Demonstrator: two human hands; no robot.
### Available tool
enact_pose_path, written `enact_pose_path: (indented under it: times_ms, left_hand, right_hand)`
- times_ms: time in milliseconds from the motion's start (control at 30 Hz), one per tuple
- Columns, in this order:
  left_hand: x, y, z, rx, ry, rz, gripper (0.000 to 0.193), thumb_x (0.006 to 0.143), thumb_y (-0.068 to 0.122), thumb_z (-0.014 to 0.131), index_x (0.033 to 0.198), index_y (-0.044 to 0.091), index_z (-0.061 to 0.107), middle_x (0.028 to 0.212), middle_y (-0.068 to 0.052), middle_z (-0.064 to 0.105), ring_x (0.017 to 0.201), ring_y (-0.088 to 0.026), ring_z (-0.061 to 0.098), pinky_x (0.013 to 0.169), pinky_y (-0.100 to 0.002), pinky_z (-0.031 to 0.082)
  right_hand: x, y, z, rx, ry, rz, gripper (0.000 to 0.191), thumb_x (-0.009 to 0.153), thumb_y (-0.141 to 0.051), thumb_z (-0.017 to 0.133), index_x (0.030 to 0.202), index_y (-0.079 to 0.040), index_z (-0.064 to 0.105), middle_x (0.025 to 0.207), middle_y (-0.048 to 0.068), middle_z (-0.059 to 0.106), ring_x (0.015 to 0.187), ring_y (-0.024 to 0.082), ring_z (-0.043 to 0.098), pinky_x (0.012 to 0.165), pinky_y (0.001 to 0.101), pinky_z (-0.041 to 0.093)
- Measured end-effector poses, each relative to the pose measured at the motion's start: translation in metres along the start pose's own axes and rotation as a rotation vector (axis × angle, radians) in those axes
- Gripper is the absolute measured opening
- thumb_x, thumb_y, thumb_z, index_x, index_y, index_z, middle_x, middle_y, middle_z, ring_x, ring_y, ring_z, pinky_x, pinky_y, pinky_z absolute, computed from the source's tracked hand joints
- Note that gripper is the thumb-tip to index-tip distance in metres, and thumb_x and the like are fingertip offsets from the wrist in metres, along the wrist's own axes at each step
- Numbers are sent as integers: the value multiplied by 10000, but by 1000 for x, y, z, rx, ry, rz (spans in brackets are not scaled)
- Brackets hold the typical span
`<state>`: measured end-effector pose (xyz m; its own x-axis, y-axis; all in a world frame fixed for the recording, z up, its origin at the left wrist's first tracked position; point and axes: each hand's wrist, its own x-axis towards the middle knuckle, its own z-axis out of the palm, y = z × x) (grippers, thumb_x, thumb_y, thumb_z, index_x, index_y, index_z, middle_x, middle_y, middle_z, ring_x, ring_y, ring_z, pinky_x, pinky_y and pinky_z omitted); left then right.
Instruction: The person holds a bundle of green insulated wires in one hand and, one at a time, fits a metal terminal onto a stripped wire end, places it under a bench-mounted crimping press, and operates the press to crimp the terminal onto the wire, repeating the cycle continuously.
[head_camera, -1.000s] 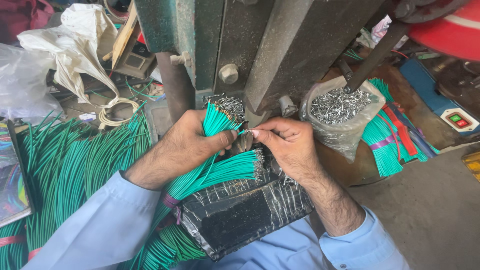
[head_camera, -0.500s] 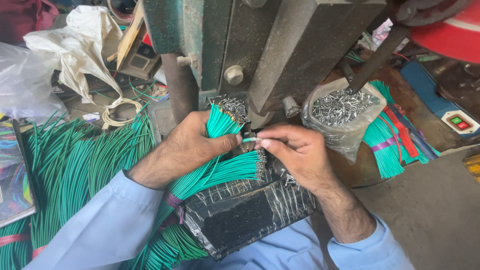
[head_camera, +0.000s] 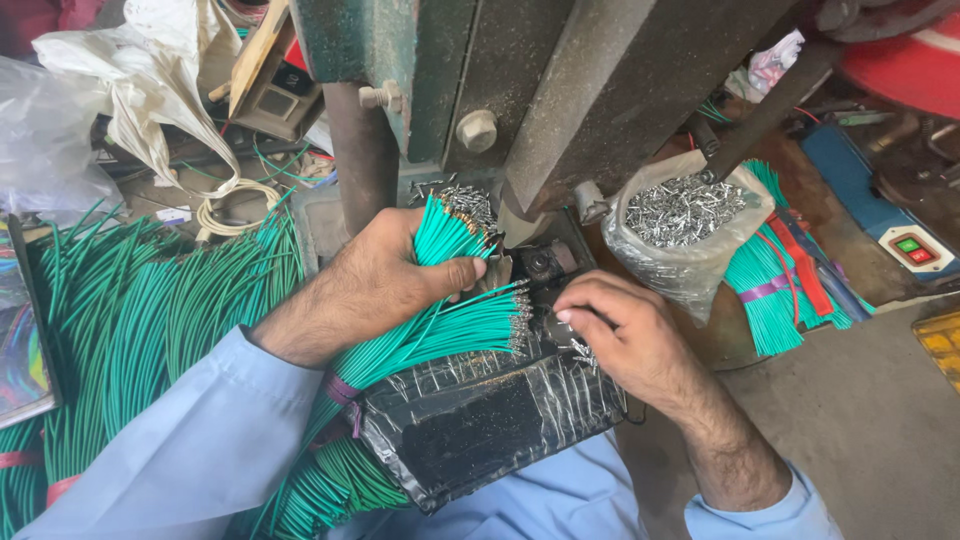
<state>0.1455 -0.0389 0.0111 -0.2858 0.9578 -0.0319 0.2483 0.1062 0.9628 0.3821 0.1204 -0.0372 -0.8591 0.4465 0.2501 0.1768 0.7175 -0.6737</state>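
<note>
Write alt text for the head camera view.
A person's left hand grips a bundle of green wires below a metal press, while the right hand reaches down among loose metal terminals. A clear bag of metal terminals sits to the right, and more green wires lie heaped at left.

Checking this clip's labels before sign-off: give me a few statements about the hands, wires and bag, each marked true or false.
1. The left hand grips a bundle of green wires. True.
2. The right hand rests inside the clear bag of small metal parts. False: it is at the base of the machine, apart from the bag.
3. The wires' ends carry metal terminals. True.
4. The wires in the left hand are red. False: they are green.
5. Both sleeves are light blue. True.
</note>
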Motion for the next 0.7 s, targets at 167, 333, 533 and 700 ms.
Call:
enact_pose_path:
  times_ms: [167, 333, 533, 700]
  left_hand:
    - [-1, 0, -2, -8, -20, 70, 146, 904, 158, 714, 990, 42, 737, 791, 14, 728, 758, -62, 648, 716, -289, 567]
    - [2, -2, -5, 7, -11, 6, 141, 907, 166, 713, 957, 36, 730, 755, 1, 708, 722, -70, 633, 672, -301, 557]
    - [1, 0, -3, 31, 2, -15, 153, 902, 173, 724, 926, 22, 728, 734, -14, 699, 701, -78, 624, 648, -311, 549]
    - [-1, -1, -5, 18, -29, 46, 157, 907, 172, 706, 984, 36, 718, 777, -6, 725, 739, -71, 656, 691, -292, 567]
  right_hand:
    - [4, 9, -10, 179, 34, 150, 153, 921, -65, 690, 1054, -20, 750, 996, 49, 761, 897, 118, 703, 777, 259, 577]
    - [4, -4, -15, 3, -65, 205, 197, 842, -83, 733, 1034, -54, 768, 1012, 32, 744, 843, 141, 716, 692, 282, 587]
    - [4, -14, 1, -220, 0, -230, 108, 866, -59, 729, 970, -35, 742, 954, 96, 686, 901, 246, 700, 788, 346, 562]
    - [1, -1, 5, -38, 120, -47, 161, 926, -17, 661, 1077, -21, 718, 933, 72, 726, 840, 168, 705, 738, 314, 570]
